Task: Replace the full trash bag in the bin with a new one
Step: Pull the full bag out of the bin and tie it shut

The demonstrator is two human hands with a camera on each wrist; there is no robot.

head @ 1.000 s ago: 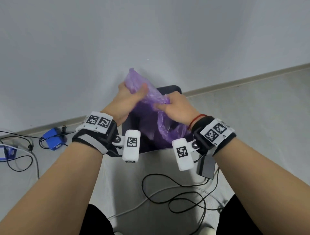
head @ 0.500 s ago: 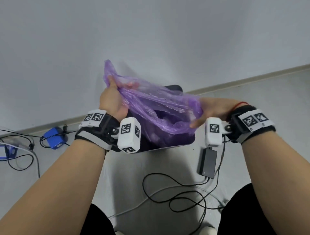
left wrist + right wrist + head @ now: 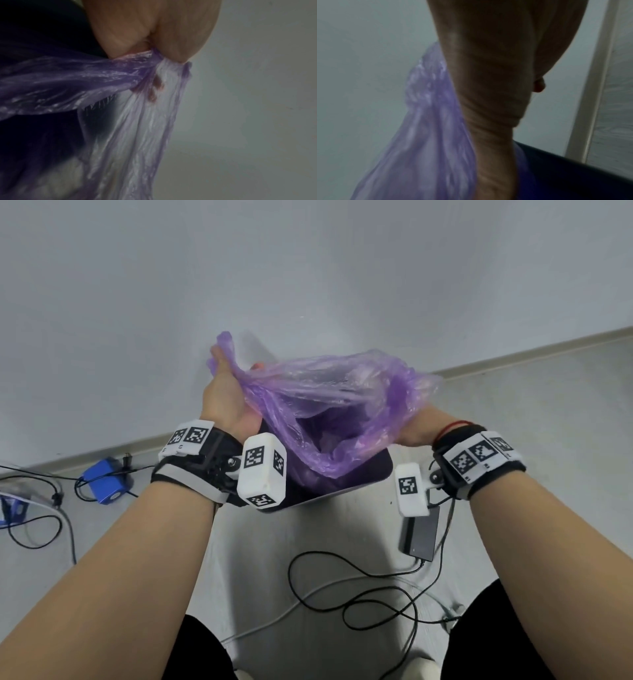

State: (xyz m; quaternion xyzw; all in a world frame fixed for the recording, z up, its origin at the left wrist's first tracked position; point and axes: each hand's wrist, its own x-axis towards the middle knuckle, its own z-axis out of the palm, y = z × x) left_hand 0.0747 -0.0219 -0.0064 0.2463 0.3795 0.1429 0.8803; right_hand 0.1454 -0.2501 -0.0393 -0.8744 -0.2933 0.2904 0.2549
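A thin purple trash bag (image 3: 329,405) hangs with its mouth pulled wide above the dark bin (image 3: 380,474), which stands against the wall. My left hand (image 3: 226,385) grips the bag's left edge, raised higher; in the left wrist view the purple film (image 3: 137,75) is bunched between my thumb and fingers. My right hand (image 3: 416,428) grips the bag's right edge at bin height, its fingers hidden under the plastic. In the right wrist view the bag (image 3: 426,121) drapes past the palm. The bag's lower part sinks into the bin.
A black power adapter (image 3: 419,534) and looping black cables (image 3: 359,594) lie on the floor just in front and to the right of the bin. A blue device (image 3: 104,482) with wires sits at the left by the skirting board. The wall is directly behind the bin.
My hands, close together over the bin a second ago, have moved apart and spread the bag's mouth wide. The left hand rose and the right hand swung out to the right.
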